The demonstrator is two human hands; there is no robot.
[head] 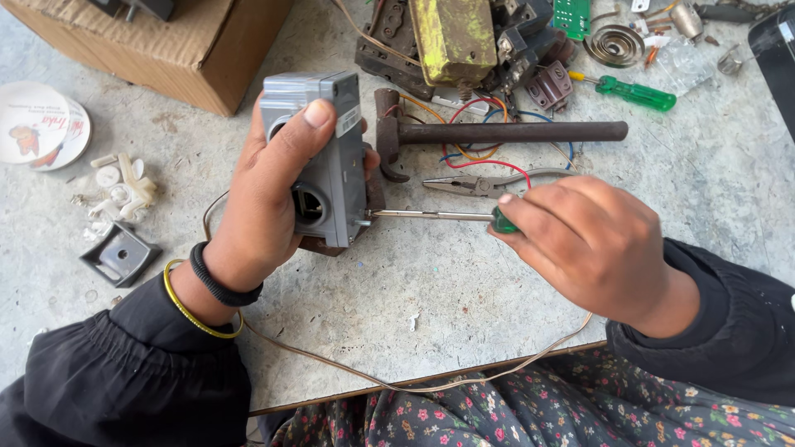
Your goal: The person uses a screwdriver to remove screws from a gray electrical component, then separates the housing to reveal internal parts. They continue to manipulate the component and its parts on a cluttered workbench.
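My left hand (269, 194) grips a grey plastic switch box (327, 149) held upright above the grey table (397, 298), thumb across its front. My right hand (584, 240) is closed around the green handle of a screwdriver (439, 215). The metal shaft runs left and its tip touches the box's right side near the bottom. A round opening shows in the box's lower face.
Behind the hands lie a rusty hammer (497, 132), pliers (480, 184), coloured wires (472, 157), a second green screwdriver (633, 93) and old electrical parts (455, 41). A cardboard box (166, 45) sits far left, small white parts (120, 194) and a grey bracket (120, 255) near left. A thin cable (373, 377) trails along the table edge.
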